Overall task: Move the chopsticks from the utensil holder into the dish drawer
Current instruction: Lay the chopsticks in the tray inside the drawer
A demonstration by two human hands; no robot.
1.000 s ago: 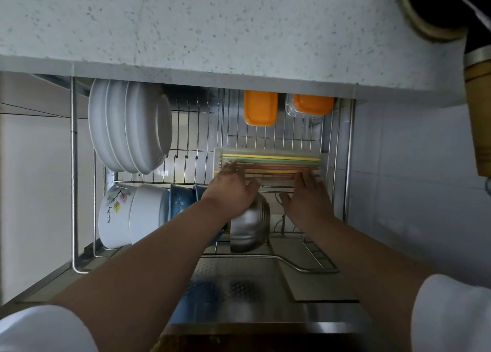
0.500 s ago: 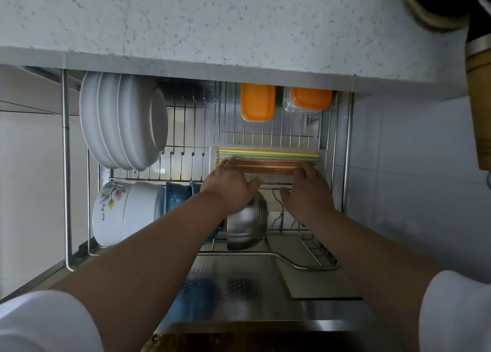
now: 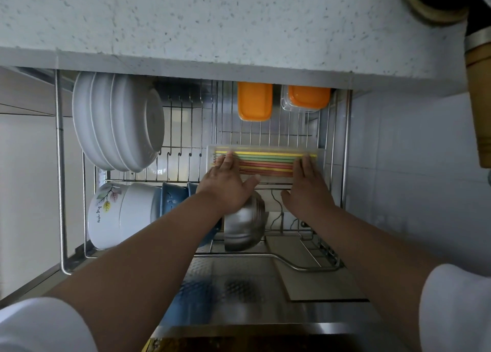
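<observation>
Several coloured chopsticks [image 3: 265,161], yellow, green and red, lie side by side in a clear plastic tray [image 3: 322,153] on the wire rack of the pulled-out dish drawer [image 3: 60,165]. My left hand [image 3: 225,185] lies flat with its fingertips on the left ends of the chopsticks. My right hand [image 3: 308,189] lies flat with its fingertips on their right ends. Neither hand's fingers are curled around anything. A tan cylinder [image 3: 479,107] stands on the counter at the right edge; its contents are out of view.
White bowls [image 3: 117,120] stand on edge at the drawer's back left, and two orange-lidded boxes [image 3: 255,100] at the back. White and blue bowls [image 3: 125,213] and a steel bowl [image 3: 244,219] sit below my arms. The speckled countertop [image 3: 212,19] overhangs the drawer.
Both hands have slid a little farther forward, so their fingertips now lie over the chopsticks in the tray. The tray has stayed in place.
</observation>
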